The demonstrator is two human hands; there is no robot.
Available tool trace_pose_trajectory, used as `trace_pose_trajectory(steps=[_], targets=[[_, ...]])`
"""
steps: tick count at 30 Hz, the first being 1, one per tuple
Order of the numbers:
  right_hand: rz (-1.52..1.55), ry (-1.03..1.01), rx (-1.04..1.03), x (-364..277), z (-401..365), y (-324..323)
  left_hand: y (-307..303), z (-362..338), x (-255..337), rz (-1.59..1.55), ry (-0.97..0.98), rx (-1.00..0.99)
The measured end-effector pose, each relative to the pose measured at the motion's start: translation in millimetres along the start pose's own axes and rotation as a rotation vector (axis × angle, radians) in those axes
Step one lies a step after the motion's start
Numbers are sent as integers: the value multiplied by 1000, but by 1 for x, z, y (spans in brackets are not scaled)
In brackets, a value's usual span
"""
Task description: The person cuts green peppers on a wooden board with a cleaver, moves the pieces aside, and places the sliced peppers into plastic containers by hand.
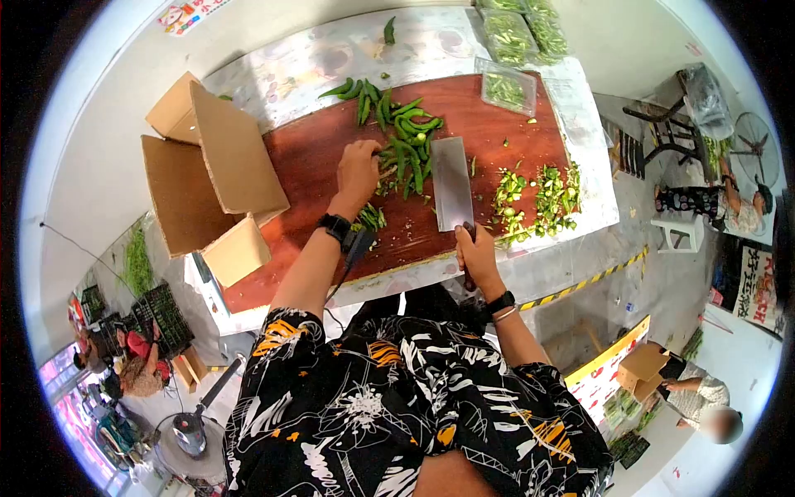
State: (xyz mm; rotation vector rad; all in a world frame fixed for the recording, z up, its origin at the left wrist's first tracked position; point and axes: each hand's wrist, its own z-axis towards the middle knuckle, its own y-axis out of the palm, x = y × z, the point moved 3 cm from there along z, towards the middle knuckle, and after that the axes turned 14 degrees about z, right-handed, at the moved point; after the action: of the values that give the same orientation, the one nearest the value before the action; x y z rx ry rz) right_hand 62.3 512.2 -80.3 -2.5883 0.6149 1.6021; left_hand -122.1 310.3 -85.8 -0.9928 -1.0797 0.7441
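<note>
1. Part done, I'd judge: cut pcs (556, 197) lie in two piles on R side of the board (323, 124); an open tub (507, 89) near its far R corner has pcs in it, & more filled tubs (507, 37) sit beyond.
2. Left to cut: whole green peppers (410, 128), heaped mid-board, plus a lone one on the table (306, 62) past the board.
3. My L hand (358, 170): fingers part-curled at heap's L edge; can't tell if they're pinching a pepper.
4. My R hand (478, 255): closed round handle of the cleaver (452, 182), blade just R of heap.
</note>
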Motion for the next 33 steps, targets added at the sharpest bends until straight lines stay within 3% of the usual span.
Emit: trace_pose_trajectory(steps=[4,9,13,15,17,22,25,33], targets=[[-95,27,-67,4,-1,12,-24,-24,-15,0,-47,26],[-325,-2,-185,18,-7,24,-44,-64,-34,-33,-123,221],[-494,-89,-421,26,-24,46,-56,-114,-51,-42,-199,195],[-683,5,-555,31,-30,58,-59,-138,-55,5,-207,207],[-640,22,-576,53,-31,62,-57,-161,-58,-21,-199,201],[-570,-45,-304,63,-19,51,-39,-174,-48,-65,-54,135],[-460,-47,-302,56,-18,51,-25,-172,-44,-151,3,50],[-508,-51,-337,40,-30,68,-18,-170,-43,-109,53,89]])
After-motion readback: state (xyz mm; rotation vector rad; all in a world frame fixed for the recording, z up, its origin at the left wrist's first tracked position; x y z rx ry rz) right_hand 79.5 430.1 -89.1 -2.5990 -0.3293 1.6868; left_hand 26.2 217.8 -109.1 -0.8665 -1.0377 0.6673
